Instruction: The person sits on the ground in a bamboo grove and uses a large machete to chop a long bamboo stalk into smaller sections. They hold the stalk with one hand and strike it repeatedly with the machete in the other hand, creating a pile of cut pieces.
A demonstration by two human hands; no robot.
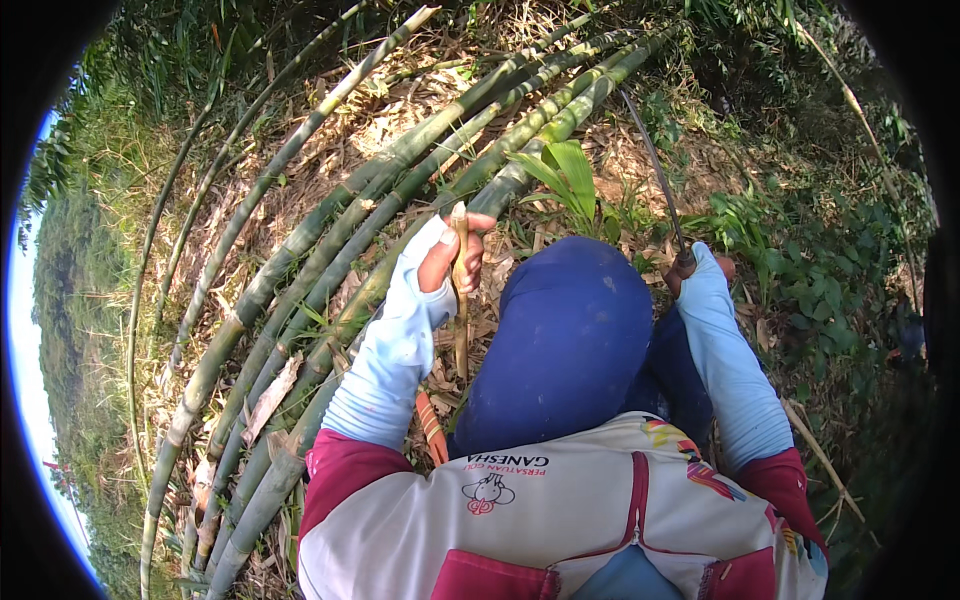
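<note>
My left hand (437, 265) is closed around a short, thin wooden stick (461, 335), held upright with a pale cut tip above the fingers. My right hand (707, 272) grips the handle of a machete (656, 168). Its long, narrow dark blade points away from me and slightly left, with its tip near the far ends of the bamboo. Between the two hands rises my bent knee in blue trousers (570, 330). Long green bamboo poles (345, 225) lie side by side just left of and beyond my left hand.
Dry leaves (620, 150) cover the sloping ground. A broad-leaved green plant (570, 178) grows beyond my knee. Low shrubs (830, 270) and a thin dry stalk (822, 455) are on the right. An orange strip-like object (431, 428) lies by my left elbow.
</note>
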